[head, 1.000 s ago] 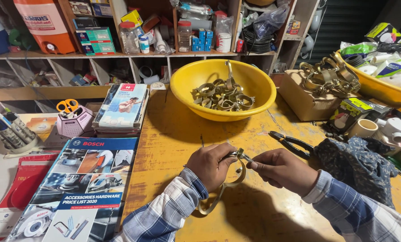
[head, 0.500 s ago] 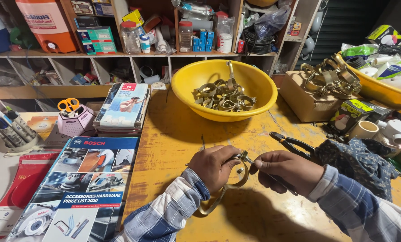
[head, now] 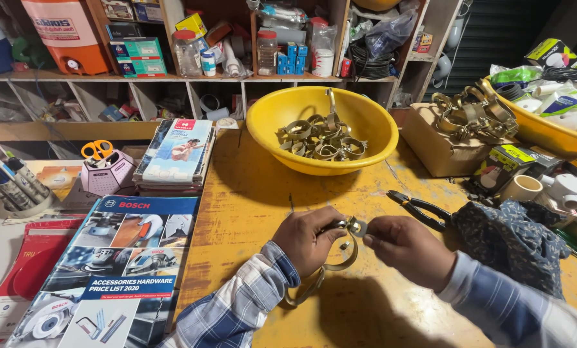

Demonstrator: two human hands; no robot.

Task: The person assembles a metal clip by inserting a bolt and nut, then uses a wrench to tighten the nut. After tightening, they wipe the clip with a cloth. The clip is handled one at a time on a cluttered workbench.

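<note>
My left hand (head: pixel 313 238) grips a brass-coloured metal clamp (head: pixel 335 265), whose band loops down below my fingers over the yellow tabletop (head: pixel 250 212). My right hand (head: pixel 410 250) pinches the clamp's screw end, just right of my left thumb. Both hands meet at the table's middle, in plaid sleeves. Behind them stands a yellow bowl (head: pixel 359 116) holding several similar metal clamps (head: pixel 319 138).
Black-handled pliers (head: pixel 420 209) lie right of my hands beside a dark patterned cloth (head: pixel 511 235). A cardboard box (head: pixel 440 145) carries more clamps. Catalogues (head: pixel 117 264), a stack of booklets (head: pixel 176 154), a pink holder with scissors (head: pixel 105 169) and pens (head: pixel 11 183) sit left. Shelves stand behind.
My hands have drawn closer together on the clamp and the band has turned; my right fingers now pinch its screw end. Nothing else has moved.
</note>
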